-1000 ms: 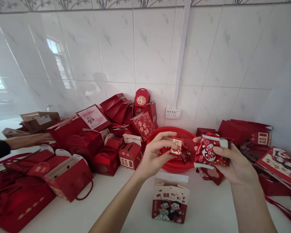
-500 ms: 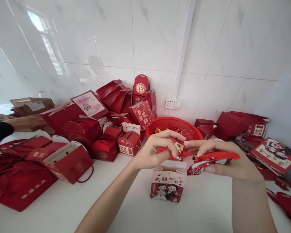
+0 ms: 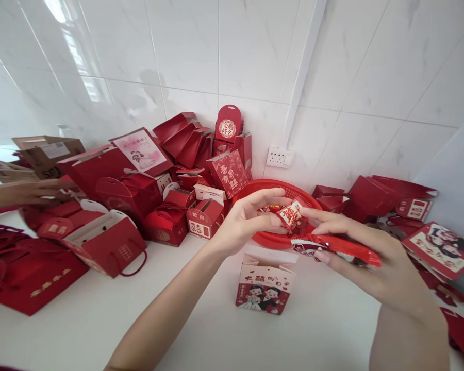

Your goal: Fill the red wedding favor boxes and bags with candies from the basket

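Note:
My left hand (image 3: 251, 219) pinches a small red and cream packet (image 3: 291, 214) between thumb and fingers, above the near side of a red plastic basket (image 3: 261, 186). The fingertips of my right hand (image 3: 355, 245) reach to the right edge of that packet. Across my right hand's fingers and thumb lie shiny red packets (image 3: 338, 247), held in its grip. Below both hands an open paper box (image 3: 263, 293) printed with a cartoon couple stands upright on the white table (image 3: 201, 330).
Many red gift boxes (image 3: 114, 247) and bags crowd the left and back. More red boxes (image 3: 371, 198) lie at the right. A cardboard box (image 3: 48, 154) stands far left, near another person's hand (image 3: 42, 193). A socket (image 3: 279, 157) is on the wall.
The small packet has been turned so its printed face shows. My right hand has shifted slightly, with its fingers more stretched. At the far left, the other person's hand now shows over the boxes.

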A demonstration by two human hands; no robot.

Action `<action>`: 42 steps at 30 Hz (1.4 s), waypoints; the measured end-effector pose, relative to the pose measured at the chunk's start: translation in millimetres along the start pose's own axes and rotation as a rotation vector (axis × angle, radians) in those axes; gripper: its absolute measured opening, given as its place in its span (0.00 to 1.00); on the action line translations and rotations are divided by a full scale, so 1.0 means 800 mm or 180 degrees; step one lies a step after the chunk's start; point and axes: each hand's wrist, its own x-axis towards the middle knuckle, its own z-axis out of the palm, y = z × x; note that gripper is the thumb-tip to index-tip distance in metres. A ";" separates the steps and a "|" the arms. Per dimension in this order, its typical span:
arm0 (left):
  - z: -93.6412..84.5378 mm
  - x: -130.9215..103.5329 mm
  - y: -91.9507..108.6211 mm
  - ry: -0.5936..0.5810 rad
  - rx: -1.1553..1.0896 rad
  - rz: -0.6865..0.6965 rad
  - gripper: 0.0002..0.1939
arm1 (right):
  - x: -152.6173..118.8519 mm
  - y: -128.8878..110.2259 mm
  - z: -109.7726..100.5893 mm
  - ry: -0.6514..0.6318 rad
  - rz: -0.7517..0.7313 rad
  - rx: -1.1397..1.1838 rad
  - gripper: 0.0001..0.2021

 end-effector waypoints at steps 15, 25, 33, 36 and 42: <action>0.006 -0.001 -0.001 0.0469 0.0321 0.0278 0.12 | -0.005 -0.007 -0.014 -0.0385 -0.0331 -0.0425 0.14; 0.005 0.000 -0.002 0.0316 0.0209 0.0144 0.12 | -0.004 -0.005 -0.020 -0.0398 -0.0252 -0.0261 0.11; 0.006 0.003 -0.007 0.0277 0.0156 0.0075 0.11 | -0.003 0.000 -0.020 -0.0390 -0.0278 -0.0343 0.10; 0.008 0.002 -0.007 0.0278 0.0242 0.0097 0.10 | -0.002 -0.001 -0.020 -0.0408 -0.0237 -0.0323 0.11; 0.007 0.001 -0.009 0.0372 0.0495 0.0212 0.15 | -0.003 0.000 -0.021 -0.0454 -0.0148 -0.0368 0.09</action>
